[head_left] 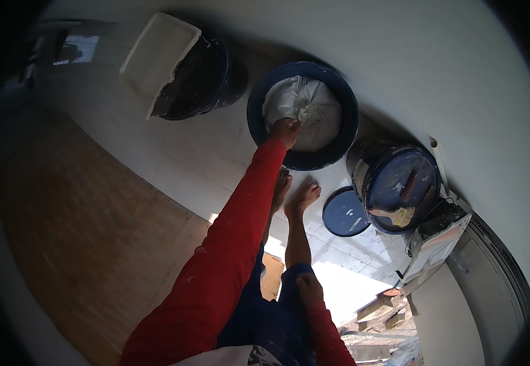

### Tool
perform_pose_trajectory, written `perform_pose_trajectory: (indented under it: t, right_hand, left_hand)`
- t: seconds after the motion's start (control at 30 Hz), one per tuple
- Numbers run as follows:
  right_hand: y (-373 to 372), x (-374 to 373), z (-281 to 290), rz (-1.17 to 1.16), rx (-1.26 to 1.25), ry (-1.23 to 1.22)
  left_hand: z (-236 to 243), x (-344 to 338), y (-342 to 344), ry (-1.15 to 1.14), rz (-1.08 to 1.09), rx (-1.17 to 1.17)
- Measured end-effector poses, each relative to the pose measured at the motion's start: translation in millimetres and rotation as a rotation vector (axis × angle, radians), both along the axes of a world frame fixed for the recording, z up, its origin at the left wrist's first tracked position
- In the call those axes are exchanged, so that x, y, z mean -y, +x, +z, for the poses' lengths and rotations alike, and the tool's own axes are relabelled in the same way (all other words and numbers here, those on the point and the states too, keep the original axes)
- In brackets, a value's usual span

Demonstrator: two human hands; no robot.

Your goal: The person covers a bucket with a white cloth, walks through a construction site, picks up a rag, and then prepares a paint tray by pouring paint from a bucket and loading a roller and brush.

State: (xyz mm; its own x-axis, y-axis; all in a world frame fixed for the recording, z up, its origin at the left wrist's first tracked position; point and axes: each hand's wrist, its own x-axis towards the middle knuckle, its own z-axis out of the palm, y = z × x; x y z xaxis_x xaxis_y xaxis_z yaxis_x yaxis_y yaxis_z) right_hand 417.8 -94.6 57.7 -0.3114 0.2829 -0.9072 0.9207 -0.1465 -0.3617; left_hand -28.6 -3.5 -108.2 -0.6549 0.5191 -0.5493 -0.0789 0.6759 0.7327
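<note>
My left hand (286,130), at the end of a red sleeve, reaches down into a dark blue bucket (259,125) and grips the white plastic bag (304,107) that fills it. My right hand (309,290) rests on my right thigh, on dark blue shorts; its fingers lie flat and hold nothing. My bare feet (301,198) stand on the floor just in front of the bucket.
A black bucket (201,79) with a white lid (158,58) leaning on it stands to the left. Right of my feet lie a blue round lid (344,213) and a blue bucket (399,186) holding tools. A white box (439,241) and a door frame sit at far right.
</note>
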Motion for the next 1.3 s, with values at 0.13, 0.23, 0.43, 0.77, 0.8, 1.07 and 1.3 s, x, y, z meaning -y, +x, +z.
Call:
perform_pose_trajectory:
  t: [0.13, 0.23, 0.43, 0.77, 0.8, 1.07, 1.3]
  right_hand:
    - [9, 5, -20, -0.051, 0.041, -0.072]
    - [12, -2, -34, -0.076, 0.045, -0.065]
    - [14, -24, -34, -0.132, 0.069, -0.005]
    - [-3, -28, -54, -0.143, 0.032, -0.021]
    - [-5, -25, -53, -0.146, 0.028, -0.034]
    - [-93, -89, -55, -0.264, -0.178, -0.044]
    - [-221, -186, -60, -0.332, -0.484, 0.138]
  left_hand:
    - [-63, -11, 0, -0.082, -0.013, -0.146]
    - [-79, -21, 6, -0.08, 0.116, -0.269]
    - [-99, -15, 0, -0.201, 0.026, -0.1]
    - [-50, -30, 1, -0.224, 0.026, -0.237]
    - [-44, -26, 1, -0.258, 0.001, -0.243]
    - [39, 3, 54, 0.108, 0.295, -0.075]
    - [82, 4, 84, 0.283, 0.427, 0.059]
